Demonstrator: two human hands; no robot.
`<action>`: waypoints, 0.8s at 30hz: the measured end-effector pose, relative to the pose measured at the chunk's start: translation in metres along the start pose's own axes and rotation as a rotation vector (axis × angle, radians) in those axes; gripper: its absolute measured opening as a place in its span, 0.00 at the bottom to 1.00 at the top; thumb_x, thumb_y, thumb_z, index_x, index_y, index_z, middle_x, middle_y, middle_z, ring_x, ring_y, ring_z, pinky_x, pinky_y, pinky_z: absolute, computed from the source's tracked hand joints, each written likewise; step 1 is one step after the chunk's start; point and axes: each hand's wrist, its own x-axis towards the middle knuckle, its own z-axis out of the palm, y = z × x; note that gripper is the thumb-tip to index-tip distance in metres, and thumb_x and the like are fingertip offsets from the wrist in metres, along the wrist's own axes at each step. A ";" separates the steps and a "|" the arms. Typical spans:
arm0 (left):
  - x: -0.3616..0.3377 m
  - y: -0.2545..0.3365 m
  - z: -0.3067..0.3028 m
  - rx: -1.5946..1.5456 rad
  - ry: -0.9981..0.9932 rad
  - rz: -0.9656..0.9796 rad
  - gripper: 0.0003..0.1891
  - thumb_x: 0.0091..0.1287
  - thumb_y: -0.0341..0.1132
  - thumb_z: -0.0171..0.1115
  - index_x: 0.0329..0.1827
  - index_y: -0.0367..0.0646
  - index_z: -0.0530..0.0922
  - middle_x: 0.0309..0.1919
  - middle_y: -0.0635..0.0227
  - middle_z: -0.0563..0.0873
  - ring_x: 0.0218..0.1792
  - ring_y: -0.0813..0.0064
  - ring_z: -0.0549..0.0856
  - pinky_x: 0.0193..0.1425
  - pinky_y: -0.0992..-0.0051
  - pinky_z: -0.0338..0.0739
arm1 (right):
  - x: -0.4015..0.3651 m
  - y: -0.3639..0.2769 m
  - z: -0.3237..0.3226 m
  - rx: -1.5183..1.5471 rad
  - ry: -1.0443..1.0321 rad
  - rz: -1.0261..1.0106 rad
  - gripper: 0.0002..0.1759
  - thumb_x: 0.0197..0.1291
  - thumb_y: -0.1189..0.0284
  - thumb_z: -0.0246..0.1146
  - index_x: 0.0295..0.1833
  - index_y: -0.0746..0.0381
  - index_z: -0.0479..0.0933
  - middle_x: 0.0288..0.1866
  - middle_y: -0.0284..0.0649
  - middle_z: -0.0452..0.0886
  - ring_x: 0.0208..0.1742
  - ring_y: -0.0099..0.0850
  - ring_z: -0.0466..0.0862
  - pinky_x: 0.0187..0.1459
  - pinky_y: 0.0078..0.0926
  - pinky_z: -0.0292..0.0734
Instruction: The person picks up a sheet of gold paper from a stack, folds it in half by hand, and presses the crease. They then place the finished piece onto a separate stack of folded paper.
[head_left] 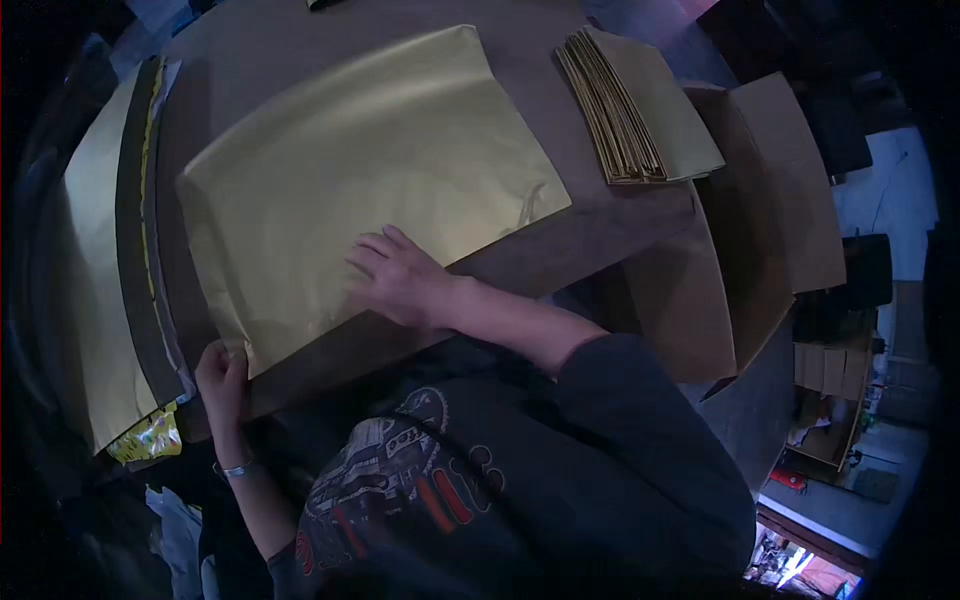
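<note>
A large gold sheet point(370, 170) lies flat on the brown table point(270, 50). My right hand point(400, 275) rests palm down on the sheet's near edge, fingers spread. My left hand point(222, 378) pinches the sheet's near left corner at the table's edge. A bracelet sits on my left wrist.
A stack of folded gold sheets point(640, 105) lies at the table's right end. An open cardboard box point(770, 220) stands to the right of the table. More gold sheets point(100, 280) and a dark strip lie along the left side. A yellow wrapper point(150, 438) lies near my left hand.
</note>
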 end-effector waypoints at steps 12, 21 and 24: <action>-0.019 0.037 0.006 0.442 0.175 -0.045 0.17 0.58 0.31 0.67 0.49 0.36 0.79 0.23 0.68 0.80 0.25 0.77 0.79 0.33 0.74 0.74 | -0.001 0.040 -0.021 -0.060 -0.059 0.209 0.21 0.65 0.63 0.59 0.63 0.55 0.73 0.69 0.48 0.65 0.74 0.50 0.60 0.70 0.59 0.55; -0.006 0.080 0.124 0.372 0.225 0.653 0.16 0.58 0.32 0.66 0.50 0.45 0.79 0.53 0.58 0.80 0.58 0.55 0.78 0.61 0.60 0.72 | 0.003 0.035 -0.020 -0.128 -0.127 0.160 0.21 0.67 0.65 0.57 0.64 0.55 0.73 0.72 0.49 0.64 0.74 0.52 0.60 0.71 0.57 0.53; -0.007 0.084 0.158 0.450 0.093 0.712 0.17 0.58 0.36 0.67 0.51 0.47 0.80 0.62 0.59 0.74 0.68 0.55 0.69 0.69 0.54 0.64 | 0.001 0.042 -0.016 -0.112 -0.111 0.159 0.21 0.67 0.66 0.57 0.65 0.56 0.72 0.73 0.49 0.63 0.74 0.52 0.60 0.71 0.58 0.52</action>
